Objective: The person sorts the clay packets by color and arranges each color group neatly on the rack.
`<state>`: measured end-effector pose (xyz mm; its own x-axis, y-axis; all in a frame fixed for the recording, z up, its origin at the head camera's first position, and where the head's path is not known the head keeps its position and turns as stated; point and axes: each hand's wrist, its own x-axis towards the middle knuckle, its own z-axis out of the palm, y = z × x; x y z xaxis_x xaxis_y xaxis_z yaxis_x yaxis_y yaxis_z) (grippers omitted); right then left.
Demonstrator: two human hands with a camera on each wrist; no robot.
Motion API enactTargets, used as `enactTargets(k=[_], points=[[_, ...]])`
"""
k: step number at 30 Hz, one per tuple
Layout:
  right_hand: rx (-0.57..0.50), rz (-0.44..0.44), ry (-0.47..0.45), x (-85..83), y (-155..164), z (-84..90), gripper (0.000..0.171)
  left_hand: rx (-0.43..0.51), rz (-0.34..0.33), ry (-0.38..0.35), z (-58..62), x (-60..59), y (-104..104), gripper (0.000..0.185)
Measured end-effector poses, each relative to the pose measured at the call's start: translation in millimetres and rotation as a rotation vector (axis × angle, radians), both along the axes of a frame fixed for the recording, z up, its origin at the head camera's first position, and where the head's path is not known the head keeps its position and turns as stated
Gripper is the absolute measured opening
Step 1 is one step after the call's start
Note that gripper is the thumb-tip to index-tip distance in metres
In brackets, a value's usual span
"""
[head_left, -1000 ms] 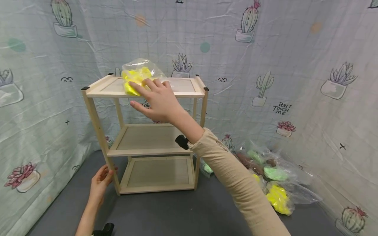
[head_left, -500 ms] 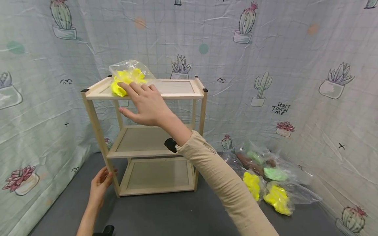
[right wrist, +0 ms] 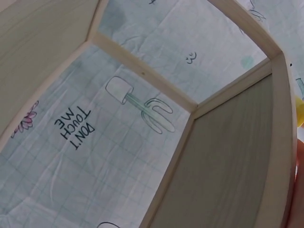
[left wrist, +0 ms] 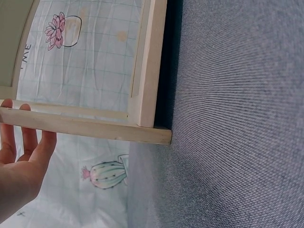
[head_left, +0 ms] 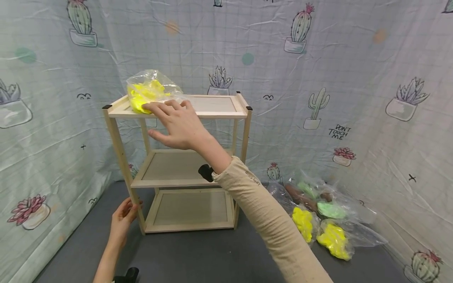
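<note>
A clear plastic bag of yellow pieces (head_left: 146, 93) lies at the left end of the top board of a three-tier wooden shelf (head_left: 223, 114). My right hand (head_left: 175, 124) reaches over the front rim, and its straight fingers (head_left: 159, 107) rest against the bag. My left hand (head_left: 124, 214) lies low against the shelf's front left leg (head_left: 122, 165), its fingers straight. In the left wrist view the left hand (left wrist: 23, 161) sits beside that leg (left wrist: 95, 128). The right wrist view shows the shelf's underside (right wrist: 228, 166) and a yellow sliver of the bag (right wrist: 300, 116).
The shelf stands on grey floor (head_left: 198, 255) against a cactus-print sheet. Its middle board (head_left: 170, 167) and bottom board (head_left: 191, 206) hold nothing. Several more bags lie on the floor to the right: yellow (head_left: 330, 237), yellow (head_left: 303, 222), green (head_left: 330, 210) and brown (head_left: 301, 198).
My right hand has moved left along the top board, and the yellow bag has moved with it toward the left end. The left hand has stayed on the leg.
</note>
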<state>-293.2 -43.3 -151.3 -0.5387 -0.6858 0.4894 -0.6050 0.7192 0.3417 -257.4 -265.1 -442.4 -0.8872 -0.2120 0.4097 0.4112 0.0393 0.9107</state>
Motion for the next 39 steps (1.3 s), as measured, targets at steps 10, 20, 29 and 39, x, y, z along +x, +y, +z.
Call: enactTargets(k=[10,20,29,39], points=[[0.061,-0.010,0.001,-1.5,1,-1.3,0.063,-0.010,-0.001,-0.001,0.9,-0.8,0,0.023],[0.024,0.078,0.057,0.2,12,-7.1,0.061,0.007,-0.004,-0.013,5.5,0.8,2,0.032],[-0.155,0.325,0.092,9.7,46,-36.5,0.054,-0.012,0.012,-0.045,4.8,2.4,3,0.023],[-0.198,0.450,0.139,26.8,76,-71.9,0.050,-0.009,0.008,-0.037,6.2,2.4,4,0.024]])
